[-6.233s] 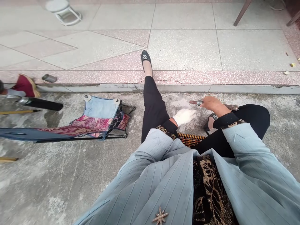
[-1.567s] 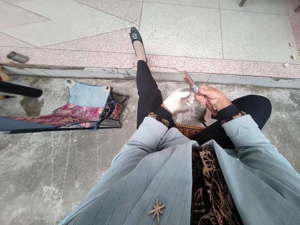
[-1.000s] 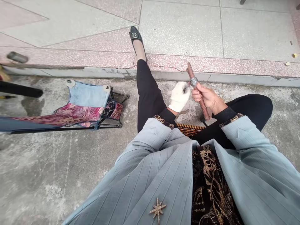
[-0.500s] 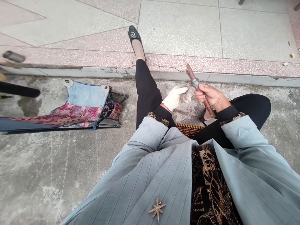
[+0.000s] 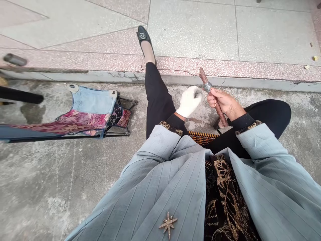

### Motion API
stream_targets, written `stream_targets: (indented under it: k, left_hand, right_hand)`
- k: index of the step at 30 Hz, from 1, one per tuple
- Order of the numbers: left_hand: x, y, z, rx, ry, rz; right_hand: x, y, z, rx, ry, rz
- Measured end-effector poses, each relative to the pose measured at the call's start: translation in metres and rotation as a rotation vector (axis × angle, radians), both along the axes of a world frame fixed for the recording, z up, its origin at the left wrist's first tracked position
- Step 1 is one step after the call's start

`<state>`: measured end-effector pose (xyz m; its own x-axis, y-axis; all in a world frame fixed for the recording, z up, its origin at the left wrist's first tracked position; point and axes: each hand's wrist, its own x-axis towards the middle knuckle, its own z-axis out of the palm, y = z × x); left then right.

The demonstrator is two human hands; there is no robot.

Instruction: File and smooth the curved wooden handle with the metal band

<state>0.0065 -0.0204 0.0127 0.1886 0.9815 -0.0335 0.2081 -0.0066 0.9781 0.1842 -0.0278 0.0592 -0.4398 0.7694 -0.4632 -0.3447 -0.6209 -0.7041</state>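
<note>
My right hand (image 5: 225, 102), bare, is closed around a rough reddish-brown stick (image 5: 220, 114) that slants upward with its broken end on top. Silver-grey wire (image 5: 208, 87) is wound in a tight band about the stick, just above my right thumb and index finger. Left of that band is my left hand (image 5: 189, 100) in a white glove, its fingers curled and pinched close to the wire. Whatever the pinch holds is too small to make out. Below the gloved hand, a short brown piece of wood (image 5: 194, 120) lies on the concrete.
A woven basket or seat edge (image 5: 203, 137) shows between my legs. To the left stands a low folding chair (image 5: 94, 100) with blue and floral cloth. A raised tiled step (image 5: 175, 79) runs across ahead. A dark metal cylinder (image 5: 15, 59) lies on it at far left.
My gloved left hand has turned over and risen slightly, its back now toward me and its fingers drawn in near the wire. The right hand and stick have barely shifted.
</note>
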Motion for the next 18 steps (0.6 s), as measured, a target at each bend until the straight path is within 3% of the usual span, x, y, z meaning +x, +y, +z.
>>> stream_targets:
  k: [2, 4, 8, 11, 15, 18]
  left_hand:
    - [0.003, -0.003, -0.005, 0.207, 0.247, 0.089]
    - [0.004, -0.004, -0.009, 0.314, 0.379, 0.119]
    - [0.006, -0.002, -0.013, 0.295, 0.34, 0.146]
    - [0.006, -0.001, -0.011, 0.092, 0.057, 0.128]
    - [0.004, 0.002, -0.006, -0.337, -0.451, -0.031]
    - [-0.002, 0.005, -0.004, -0.536, -0.641, -0.153]
  right_hand:
    - [-0.004, 0.001, 0.0, -0.035, 0.005, -0.063]
    - [-0.007, 0.002, 0.0, -0.057, -0.005, -0.102]
    - [-0.008, 0.004, -0.001, -0.062, -0.018, -0.113]
    - [-0.003, 0.004, -0.002, -0.015, -0.007, -0.076]
    - [0.008, 0.004, 0.001, 0.056, -0.009, 0.049]
    - [0.013, 0.004, 0.001, 0.107, 0.0, 0.179]
